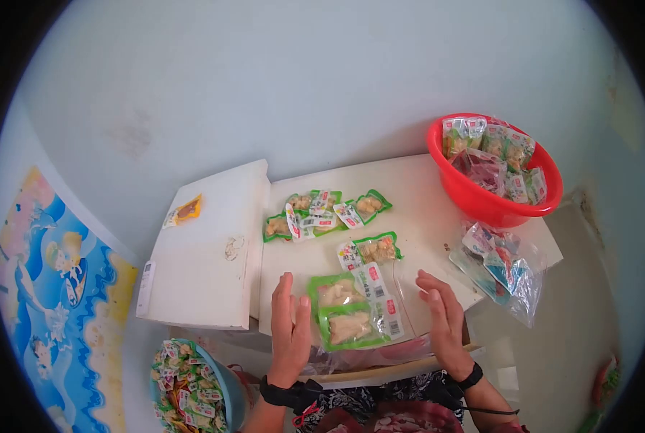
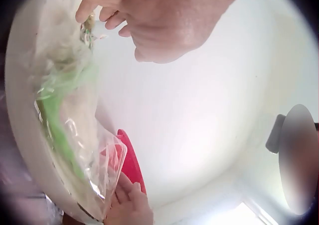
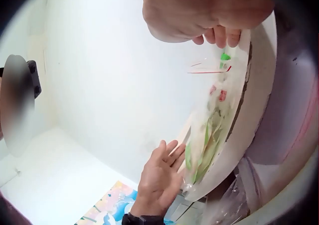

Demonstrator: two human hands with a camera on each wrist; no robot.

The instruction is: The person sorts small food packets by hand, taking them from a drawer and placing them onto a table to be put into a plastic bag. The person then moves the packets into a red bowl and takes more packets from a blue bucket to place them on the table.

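A clear plastic bag lies at the table's front edge with two green-edged food packets inside, side by side. To its left in the head view is the left hand, fingers extended and palm turned inward. On the bag's right side the right hand is held with fingers extended, a little apart from the packets. Neither hand grips anything. The left wrist view shows the bag between the left hand and the right hand. Just behind the bag lies another packet.
Several green packets lie further back. A red basin of packets stands back right, with a plastic bag of packets before it. On the left are a yellow packet, a white remote and a blue bucket full of packets.
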